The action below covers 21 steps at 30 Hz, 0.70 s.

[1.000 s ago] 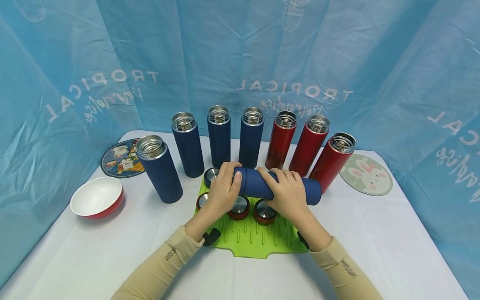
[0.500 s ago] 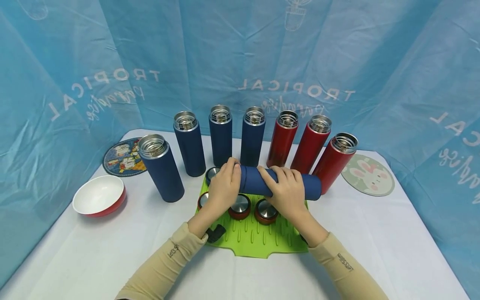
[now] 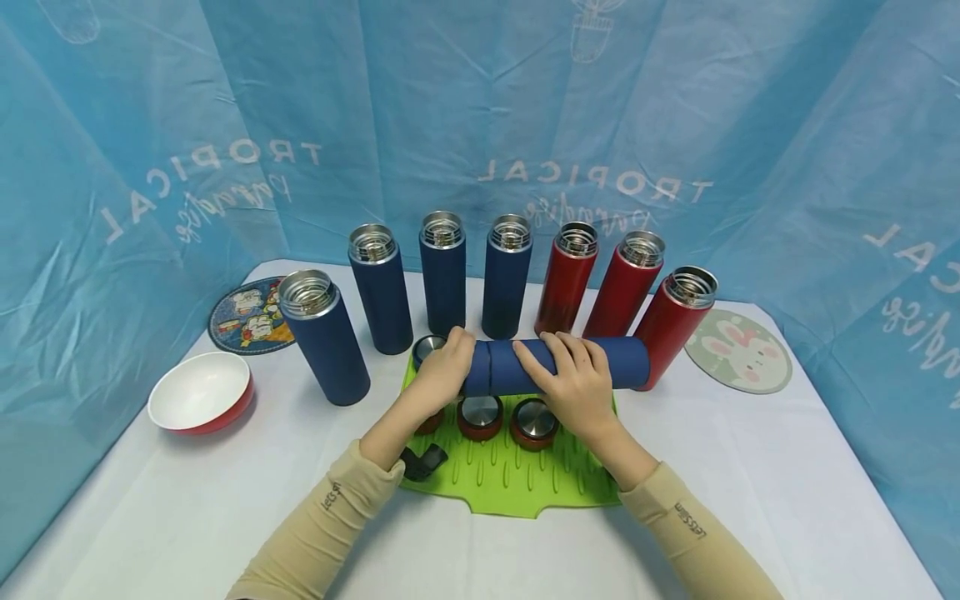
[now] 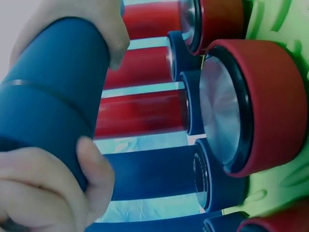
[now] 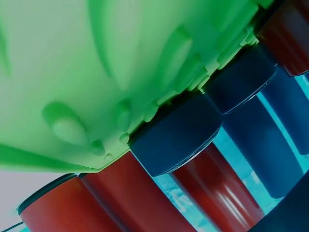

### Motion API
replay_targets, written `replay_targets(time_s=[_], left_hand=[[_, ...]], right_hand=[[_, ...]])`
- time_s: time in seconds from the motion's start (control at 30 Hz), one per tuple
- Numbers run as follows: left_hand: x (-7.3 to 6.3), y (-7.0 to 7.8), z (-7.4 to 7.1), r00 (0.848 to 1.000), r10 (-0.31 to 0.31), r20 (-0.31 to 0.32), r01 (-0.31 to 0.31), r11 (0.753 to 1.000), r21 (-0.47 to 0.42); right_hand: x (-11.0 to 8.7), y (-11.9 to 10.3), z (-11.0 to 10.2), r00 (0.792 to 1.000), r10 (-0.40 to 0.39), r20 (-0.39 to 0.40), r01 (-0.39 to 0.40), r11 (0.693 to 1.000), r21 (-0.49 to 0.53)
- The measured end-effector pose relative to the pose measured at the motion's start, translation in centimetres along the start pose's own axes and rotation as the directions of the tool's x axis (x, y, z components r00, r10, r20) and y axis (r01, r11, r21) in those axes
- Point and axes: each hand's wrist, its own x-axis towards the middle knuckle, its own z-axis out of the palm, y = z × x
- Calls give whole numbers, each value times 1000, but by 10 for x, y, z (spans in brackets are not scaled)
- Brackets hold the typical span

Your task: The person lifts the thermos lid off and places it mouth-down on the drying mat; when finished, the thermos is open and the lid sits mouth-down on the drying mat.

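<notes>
A navy blue thermos bottle (image 3: 622,360) lies sideways in the air over the green ridged mat (image 3: 506,496), lid end to the left. My left hand (image 3: 442,373) grips its lid (image 3: 476,379), thumb and curled fingers round it in the left wrist view (image 4: 43,191). Farther along the body, my right hand (image 3: 573,382) holds the bottle with fingers over the top. A thin dark seam separates lid and body. On the mat below stand red lids (image 3: 480,427) with steel discs facing up. A blue lid (image 3: 427,350) shows beside my left hand; others are partly hidden.
Behind stand several lidless blue bottles (image 3: 446,292) and three lidless red bottles (image 3: 562,292) in an arc. A white-and-red bowl (image 3: 201,392) and a round patterned placemat (image 3: 251,321) are at left; a rabbit placemat (image 3: 738,350) is at right. Blue cloth (image 3: 480,108) hangs behind.
The held bottle has gone from sloping down rightward to nearly level. My left hand has turned and shifted slightly left on the lid, and the seam shows more fully. My right hand keeps its hold.
</notes>
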Motion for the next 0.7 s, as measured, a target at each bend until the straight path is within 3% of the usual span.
replay_targets(time_s=[0.03,0.1,0.17,0.2,0.27,0.3,0.33,0.37,0.4,0.43,0.47,0.5,0.53,0.57,0.6,0.67,0.7], left_hand=[[0,0,-1,999,-23,36,24,999,-42],[1,-1,-3,984,-148,100,164,970,-177],[0,-3,-5,985,-126,118,146,973,-178],[-2,-5,-6,991,-72,113,87,986,-139],[-5,-11,-8,990,118,81,-118,993,-3],[-6,-15,-9,966,251,55,-255,961,104],[-6,-19,-9,921,389,32,-385,893,232],[-7,-23,-10,857,514,18,-488,802,345],[-6,-26,-10,780,626,9,-563,696,445],[-4,-29,-9,700,714,5,-605,590,535],[-3,-32,-9,628,778,3,-620,498,606],[-1,-34,-9,569,823,3,-624,429,653],[1,-35,-9,526,851,3,-622,382,684],[2,-35,-8,503,864,-1,-620,362,696],[3,-35,-8,494,869,-3,-620,355,700],[3,-34,-7,502,865,-7,-622,367,691],[3,-33,-6,517,856,-12,-625,386,679]], right_hand=[[0,1,0,1000,-9,-11,9,1000,-2],[1,3,-1,1000,-21,-16,21,1000,-3],[2,5,-3,1000,-20,0,20,1000,8],[3,6,-4,1000,-14,16,14,1000,16],[4,7,-7,998,10,54,-12,999,31],[4,7,-8,997,26,71,-29,999,38],[5,7,-10,995,44,87,-49,998,46],[6,7,-11,993,62,99,-68,996,51],[6,8,-12,991,77,110,-84,995,56],[7,8,-13,989,90,116,-97,993,60],[7,8,-14,988,99,117,-107,992,65],[8,8,-15,987,105,118,-114,991,71],[9,8,-15,987,107,118,-117,990,80],[9,8,-15,987,105,121,-116,989,86],[9,8,-15,987,102,124,-114,989,94],[9,7,-15,987,96,128,-109,989,103],[9,7,-15,987,94,130,-108,988,109]])
